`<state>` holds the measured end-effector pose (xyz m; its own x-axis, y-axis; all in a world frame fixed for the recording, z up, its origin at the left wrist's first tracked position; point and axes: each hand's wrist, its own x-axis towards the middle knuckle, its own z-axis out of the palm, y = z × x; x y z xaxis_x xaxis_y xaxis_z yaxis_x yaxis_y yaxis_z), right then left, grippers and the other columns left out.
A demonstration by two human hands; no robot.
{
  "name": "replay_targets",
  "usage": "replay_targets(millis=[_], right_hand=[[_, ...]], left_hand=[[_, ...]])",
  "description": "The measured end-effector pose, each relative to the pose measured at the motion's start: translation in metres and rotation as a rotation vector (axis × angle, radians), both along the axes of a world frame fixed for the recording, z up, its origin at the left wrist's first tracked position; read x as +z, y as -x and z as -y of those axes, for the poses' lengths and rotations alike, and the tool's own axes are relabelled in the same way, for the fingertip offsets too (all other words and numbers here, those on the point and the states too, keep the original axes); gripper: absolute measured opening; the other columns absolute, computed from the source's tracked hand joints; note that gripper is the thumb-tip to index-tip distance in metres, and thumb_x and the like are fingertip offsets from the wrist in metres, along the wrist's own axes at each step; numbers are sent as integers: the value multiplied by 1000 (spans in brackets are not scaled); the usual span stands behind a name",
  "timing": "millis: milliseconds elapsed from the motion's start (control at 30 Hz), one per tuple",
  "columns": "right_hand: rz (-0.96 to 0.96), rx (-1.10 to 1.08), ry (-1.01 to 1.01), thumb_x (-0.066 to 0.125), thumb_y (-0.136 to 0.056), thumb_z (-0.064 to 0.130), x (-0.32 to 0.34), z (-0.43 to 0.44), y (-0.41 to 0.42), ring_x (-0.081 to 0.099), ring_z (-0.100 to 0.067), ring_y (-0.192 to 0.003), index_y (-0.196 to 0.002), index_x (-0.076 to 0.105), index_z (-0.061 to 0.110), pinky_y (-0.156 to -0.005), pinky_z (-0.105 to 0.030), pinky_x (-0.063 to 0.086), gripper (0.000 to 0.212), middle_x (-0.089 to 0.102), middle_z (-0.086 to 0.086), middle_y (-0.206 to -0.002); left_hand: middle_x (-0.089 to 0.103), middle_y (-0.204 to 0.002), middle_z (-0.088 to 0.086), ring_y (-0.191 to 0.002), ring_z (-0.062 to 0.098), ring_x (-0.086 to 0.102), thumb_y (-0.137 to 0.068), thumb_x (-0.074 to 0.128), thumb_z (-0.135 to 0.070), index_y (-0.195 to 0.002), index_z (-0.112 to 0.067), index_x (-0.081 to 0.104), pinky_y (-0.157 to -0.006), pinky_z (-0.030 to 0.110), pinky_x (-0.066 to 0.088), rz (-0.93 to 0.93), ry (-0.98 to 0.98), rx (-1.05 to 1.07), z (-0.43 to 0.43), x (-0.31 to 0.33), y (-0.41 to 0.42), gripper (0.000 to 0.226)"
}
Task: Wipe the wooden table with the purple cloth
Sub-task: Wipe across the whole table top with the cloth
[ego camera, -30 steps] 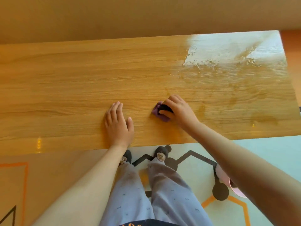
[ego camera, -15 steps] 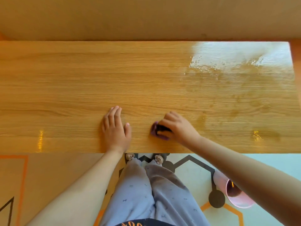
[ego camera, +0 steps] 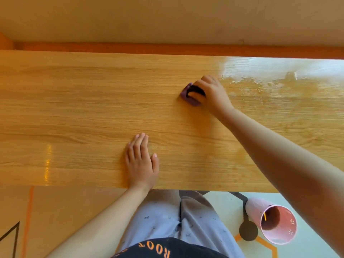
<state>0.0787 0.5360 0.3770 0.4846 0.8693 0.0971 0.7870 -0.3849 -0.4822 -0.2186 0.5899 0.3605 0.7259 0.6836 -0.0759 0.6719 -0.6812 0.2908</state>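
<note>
Now my right hand point(ego camera: 211, 94) clamps the bunched purple cloth point(ego camera: 188, 95) against the wooden table point(ego camera: 83, 101).
Wet streaks, probably water, lie at three o'clock of it; my left hand point(ego camera: 141, 162) rests flat, farther away.

place: home | cues: patterned floor mat point(ego camera: 260, 244), pink bin point(ego camera: 275, 222), pyjama trousers point(ego camera: 167, 216)

Wooden table point(ego camera: 74, 108) bare to the left; only obstacle: flat left hand point(ego camera: 141, 162) nr front edge.
</note>
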Motion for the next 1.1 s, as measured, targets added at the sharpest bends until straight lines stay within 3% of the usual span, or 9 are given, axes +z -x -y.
replay_targets(millis=[200, 300, 433, 533, 633, 767, 867, 1100], right_hand=[[19, -175, -9, 57, -90, 31, 1, -29, -38, 50, -30, -94, -96, 61, 3, -76, -34, 39, 28, 58, -14, -97], [37, -58, 23, 61, -88, 25, 3, -13, -26, 51, -32, -91, -96, 62, 2, -75, -40, 43, 25, 59, -16, -95], [37, 65, 52, 66, -85, 24, 1, 25, -4, 50, -29, -85, -97, 64, 3, -71, -34, 41, 24, 58, -12, -89], [31, 123, 78, 59, -87, 31, 3, 24, -12, 50, -29, -83, -96, 64, 3, -69, -35, 43, 29, 58, -12, -89], [19, -3, 72, 58, -89, 28, 4, -3, -41, 51, -30, -89, -98, 63, 3, -73, -39, 45, 27, 59, -14, -94], [-14, -254, 16, 57, -91, 28, 4, -43, -79, 48, -30, -100, -105, 59, 6, -77, -31, 35, 26, 57, -13, -104], [-44, -321, -7, 55, -91, 28, 0, -59, -79, 48, -27, -104, -108, 58, 8, -78, -28, 34, 26, 57, -11, -108], [-101, -506, -64, 53, -92, 29, -3, -20, -81, 49, -26, -101, -101, 55, 5, -77, -30, 36, 25, 57, -12, -106]], left_hand=[[43, -145, 15, -139, 29, 31, -89, 39, -28, -140, -1, 41, -117, 45, 19, -22, -3, -11, -1, -2, 0, 58], [43, -145, 15, -138, 30, 32, -89, 39, -28, -139, 0, 42, -119, 42, 15, -23, 3, -15, -1, -1, 2, 58], [44, -145, 16, -138, 31, 33, -88, 39, -27, -139, 1, 41, -119, 41, 13, -8, 13, -11, -2, -2, 0, 58], [44, -144, 16, -138, 31, 34, -88, 39, -27, -138, 1, 43, -119, 42, 14, -3, 22, -11, -2, -2, -1, 58], [45, -144, 16, -137, 31, 34, -88, 38, -27, -137, 1, 45, -120, 39, 11, -5, 19, -6, -1, -1, -2, 57], [46, -144, 15, -137, 30, 35, -87, 40, -26, -137, 1, 46, -120, 39, 14, -11, 2, -5, -1, 1, -4, 57], [45, -144, 14, -137, 29, 35, -87, 40, -26, -138, 0, 45, -118, 43, 18, -21, 5, 5, 1, 2, -2, 58], [42, -146, 14, -138, 29, 33, -89, 36, -28, -141, -2, 41, -117, 46, 20, -51, 22, 20, 3, 2, -2, 59]])
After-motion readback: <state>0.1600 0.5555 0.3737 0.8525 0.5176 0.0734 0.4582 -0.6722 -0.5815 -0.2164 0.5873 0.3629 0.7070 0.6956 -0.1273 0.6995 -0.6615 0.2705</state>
